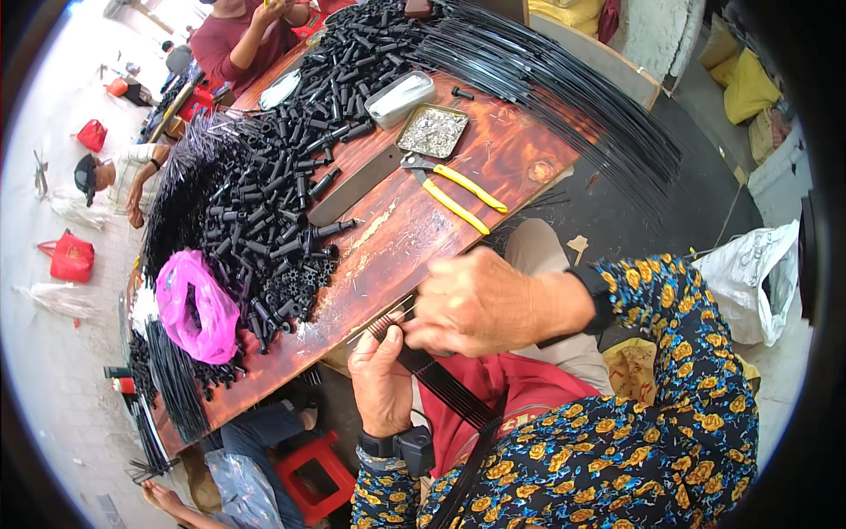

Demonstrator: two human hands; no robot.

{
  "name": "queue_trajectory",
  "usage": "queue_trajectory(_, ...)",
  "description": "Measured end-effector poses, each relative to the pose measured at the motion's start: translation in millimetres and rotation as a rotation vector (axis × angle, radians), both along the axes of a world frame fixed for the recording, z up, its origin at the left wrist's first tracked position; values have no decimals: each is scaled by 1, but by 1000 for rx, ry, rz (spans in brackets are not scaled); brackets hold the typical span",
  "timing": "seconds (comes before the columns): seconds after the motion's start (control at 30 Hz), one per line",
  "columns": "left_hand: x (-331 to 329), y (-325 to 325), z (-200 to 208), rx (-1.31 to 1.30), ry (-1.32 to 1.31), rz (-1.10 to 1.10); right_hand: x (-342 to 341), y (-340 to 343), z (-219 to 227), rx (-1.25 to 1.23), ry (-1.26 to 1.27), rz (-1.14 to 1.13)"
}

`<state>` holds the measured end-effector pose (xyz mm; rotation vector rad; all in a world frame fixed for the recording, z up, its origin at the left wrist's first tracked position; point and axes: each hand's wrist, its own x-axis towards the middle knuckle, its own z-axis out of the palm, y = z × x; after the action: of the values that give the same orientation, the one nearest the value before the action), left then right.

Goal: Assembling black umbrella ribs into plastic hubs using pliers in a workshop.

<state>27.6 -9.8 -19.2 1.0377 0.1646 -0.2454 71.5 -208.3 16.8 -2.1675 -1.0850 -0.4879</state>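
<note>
My left hand [381, 383] is closed around a flat bundle of thin black rods [449, 391], side by side. Their ends show at its thumb, and the bundle slants down across my lap. Just right of it, close to the table edge, my right hand [480, 304] is curled closed near the rod ends. What its fingertips grip is hidden. Beyond my hands, on the table, lie yellow-handled pliers [458, 192] with their jaws by a small square tin [433, 132] of tiny silvery pieces.
The reddish wooden table [370, 264] carries a heap of black plastic tubular parts [264, 212], a pink plastic bag [196, 304], a clear box [401, 99] and long black rods [546, 79]. A red stool [315, 476] and white sack [749, 282] stand nearby. Co-workers sit around.
</note>
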Motion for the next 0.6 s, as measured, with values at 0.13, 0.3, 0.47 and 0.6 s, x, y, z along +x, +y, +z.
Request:
queue_trajectory(0.13, -1, -6, 2, -22, 24, -16, -14, 3, -17, -234, 809, 160)
queue_trajectory(0.3, -1, -7, 0, 73, -15, -9, -11, 39, -44, 537, 913, 318)
queue_trajectory(0.47, -11, -3, 3, 15, 38, 20, -14, 49, -70, 551, 1022, 360)
queue_trajectory(0.6, -24, 10, -6, -77, 60, 81, -16, 40, -62, 444, 1130, 349)
